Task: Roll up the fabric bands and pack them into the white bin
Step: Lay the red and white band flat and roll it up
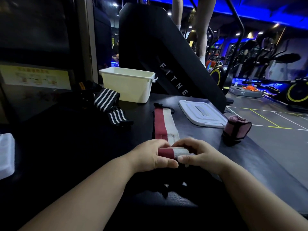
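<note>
A red and white fabric band (164,124) lies stretched along the dark table, its near end rolled into a small coil. My left hand (152,157) grips the coil from the left, and my right hand (198,153) pinches it from the right. The white bin (128,85) stands open at the back of the table, beyond the band's far end. A pink rolled band (236,128) sits near the table's right edge. Black bands with white stripes (108,104) lie in a loose heap left of the bin.
The bin's white lid (202,114) lies flat to the right of the stretched band. A translucent white container (5,155) shows at the left edge. A black fitness machine (166,52) rises behind the table, and the gym floor drops off to the right.
</note>
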Demonstrator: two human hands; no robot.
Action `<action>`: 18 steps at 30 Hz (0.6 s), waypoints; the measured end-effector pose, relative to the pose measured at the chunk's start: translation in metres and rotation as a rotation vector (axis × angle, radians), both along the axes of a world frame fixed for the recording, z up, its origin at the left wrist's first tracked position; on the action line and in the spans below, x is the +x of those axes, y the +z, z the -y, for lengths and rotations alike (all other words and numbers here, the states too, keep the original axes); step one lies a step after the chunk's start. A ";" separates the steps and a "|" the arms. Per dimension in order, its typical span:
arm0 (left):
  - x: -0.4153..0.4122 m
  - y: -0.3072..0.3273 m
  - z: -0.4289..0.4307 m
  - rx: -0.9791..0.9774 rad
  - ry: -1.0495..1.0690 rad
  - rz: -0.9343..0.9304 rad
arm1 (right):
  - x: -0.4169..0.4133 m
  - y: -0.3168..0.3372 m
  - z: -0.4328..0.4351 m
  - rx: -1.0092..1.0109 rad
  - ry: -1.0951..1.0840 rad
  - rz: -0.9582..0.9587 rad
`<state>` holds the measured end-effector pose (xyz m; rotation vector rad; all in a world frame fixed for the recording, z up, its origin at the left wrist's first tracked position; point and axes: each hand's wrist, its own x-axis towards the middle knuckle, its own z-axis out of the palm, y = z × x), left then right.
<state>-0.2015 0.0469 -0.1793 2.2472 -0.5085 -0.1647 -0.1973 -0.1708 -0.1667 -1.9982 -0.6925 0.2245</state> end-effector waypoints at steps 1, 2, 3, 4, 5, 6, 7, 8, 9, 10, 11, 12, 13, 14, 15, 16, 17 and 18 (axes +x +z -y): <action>0.000 -0.002 -0.002 0.003 0.001 -0.004 | 0.000 0.000 -0.001 0.017 -0.004 -0.010; 0.000 -0.003 -0.003 0.006 0.005 -0.005 | 0.002 -0.002 0.000 0.031 -0.018 -0.007; -0.001 -0.004 -0.004 0.012 0.012 0.005 | 0.003 -0.003 0.000 0.038 -0.037 0.005; -0.003 -0.004 -0.004 0.026 0.020 0.028 | 0.003 -0.004 0.000 0.045 -0.061 0.017; -0.004 -0.006 -0.004 0.047 0.033 0.070 | 0.004 -0.005 0.000 0.046 -0.085 0.027; -0.005 -0.007 -0.004 0.067 0.046 0.132 | 0.004 -0.006 -0.001 0.039 -0.106 0.040; -0.006 -0.007 -0.005 0.073 0.056 0.192 | 0.003 -0.006 -0.002 0.026 -0.121 0.055; -0.007 -0.007 -0.005 0.055 0.064 0.226 | 0.003 -0.005 -0.003 0.016 -0.134 0.069; -0.008 -0.007 -0.005 0.020 0.069 0.232 | 0.002 -0.005 -0.004 0.009 -0.143 0.080; -0.009 -0.006 -0.006 -0.012 0.075 0.221 | 0.003 -0.005 -0.005 0.003 -0.149 0.087; -0.010 -0.005 -0.006 -0.029 0.080 0.206 | 0.003 -0.005 -0.006 -0.002 -0.149 0.093; -0.009 -0.005 -0.006 -0.034 0.085 0.199 | 0.004 -0.005 -0.007 -0.009 -0.149 0.101; -0.008 -0.006 -0.006 -0.032 0.091 0.196 | 0.004 -0.006 -0.007 -0.019 -0.150 0.109; -0.007 -0.006 -0.006 -0.030 0.097 0.197 | 0.005 -0.007 -0.007 -0.028 -0.159 0.117; -0.006 -0.006 -0.005 -0.027 0.103 0.195 | 0.006 -0.008 -0.007 -0.037 -0.169 0.128; -0.006 -0.006 -0.005 -0.025 0.107 0.195 | 0.007 -0.008 -0.006 -0.051 -0.181 0.149; -0.005 -0.006 -0.004 -0.023 0.112 0.193 | 0.007 -0.008 -0.005 -0.064 -0.186 0.178; -0.005 -0.006 -0.004 -0.026 0.114 0.189 | 0.006 -0.008 -0.004 -0.073 -0.182 0.204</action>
